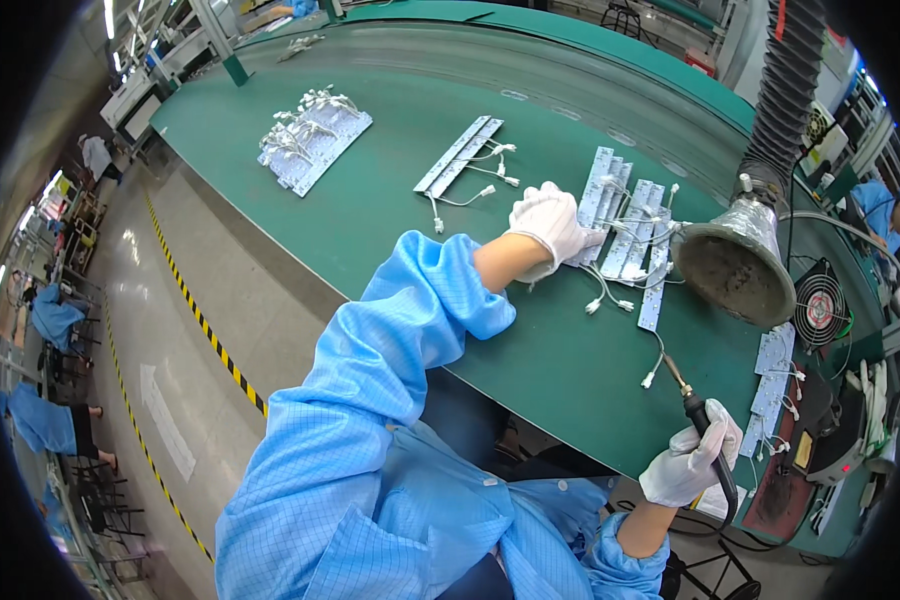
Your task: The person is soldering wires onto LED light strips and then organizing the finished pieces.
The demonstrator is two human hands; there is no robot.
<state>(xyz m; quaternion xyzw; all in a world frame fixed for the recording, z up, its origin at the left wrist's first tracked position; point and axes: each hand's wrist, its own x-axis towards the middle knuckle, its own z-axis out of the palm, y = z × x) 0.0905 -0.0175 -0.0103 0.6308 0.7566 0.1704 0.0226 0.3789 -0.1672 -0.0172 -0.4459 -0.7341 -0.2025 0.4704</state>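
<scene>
Head view, left hand flat on five-odd white strips, right hand gripping one soldering iron.

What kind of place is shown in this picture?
Probably an electronics assembly workshop. A long green worktable carries white strip circuit boards with wired connectors, the right hand holds a black soldering iron, and a grey fume-extraction funnel hangs over the bench.

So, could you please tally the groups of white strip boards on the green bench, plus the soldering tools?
Groups of white strip boards: 4 (far pile, pair, under left hand, near right)
Soldering irons: 1
Fume hoods: 1
Total: 6
</scene>
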